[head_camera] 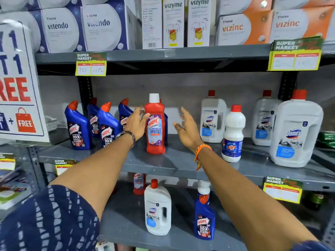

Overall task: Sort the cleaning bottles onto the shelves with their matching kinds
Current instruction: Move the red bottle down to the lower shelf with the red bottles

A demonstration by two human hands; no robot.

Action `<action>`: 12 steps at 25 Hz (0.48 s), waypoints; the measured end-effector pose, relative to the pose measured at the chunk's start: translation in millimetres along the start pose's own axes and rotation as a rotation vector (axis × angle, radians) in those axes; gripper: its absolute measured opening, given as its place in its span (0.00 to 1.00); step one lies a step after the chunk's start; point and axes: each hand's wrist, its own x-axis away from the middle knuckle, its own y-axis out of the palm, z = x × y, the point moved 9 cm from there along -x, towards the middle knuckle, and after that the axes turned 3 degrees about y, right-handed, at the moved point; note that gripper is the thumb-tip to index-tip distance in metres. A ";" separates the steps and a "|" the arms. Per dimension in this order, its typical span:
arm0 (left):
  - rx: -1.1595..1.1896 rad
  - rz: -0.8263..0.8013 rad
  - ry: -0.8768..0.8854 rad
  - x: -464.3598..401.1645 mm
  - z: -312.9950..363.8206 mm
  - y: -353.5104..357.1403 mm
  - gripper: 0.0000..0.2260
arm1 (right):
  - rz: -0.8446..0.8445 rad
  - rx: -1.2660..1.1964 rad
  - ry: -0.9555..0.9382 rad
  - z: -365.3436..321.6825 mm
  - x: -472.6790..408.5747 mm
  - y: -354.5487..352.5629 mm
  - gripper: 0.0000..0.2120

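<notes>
A red Harpic bathroom cleaner bottle (155, 127) with a white cap stands upright on the middle shelf (181, 165). My left hand (136, 122) is open just left of it, fingertips close to its side. My right hand (186, 127) is open to its right, apart from it. Several blue Harpic bottles (78, 127) stand at the left of this shelf. White Domex jugs (213, 120) and a white Rin bottle (233, 136) stand at the right. On the lower shelf (126, 223) stand a white Domex jug (157, 211), a blue Harpic bottle (204, 220) and a red Harpic bottle (139, 183).
The top shelf holds boxes of vitendo (61, 28), vizyme (173, 22) and vizinc (233, 28). Yellow price tags (90, 64) hang on the shelf edges. A large white promo sign (16, 87) stands at the left. Green packets (327, 138) lie at the far right.
</notes>
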 end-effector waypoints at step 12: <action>0.572 0.008 -0.132 18.3 -23.9 -2.4 0.11 | -0.044 -0.358 0.213 3.1 -3.5 75.5 0.14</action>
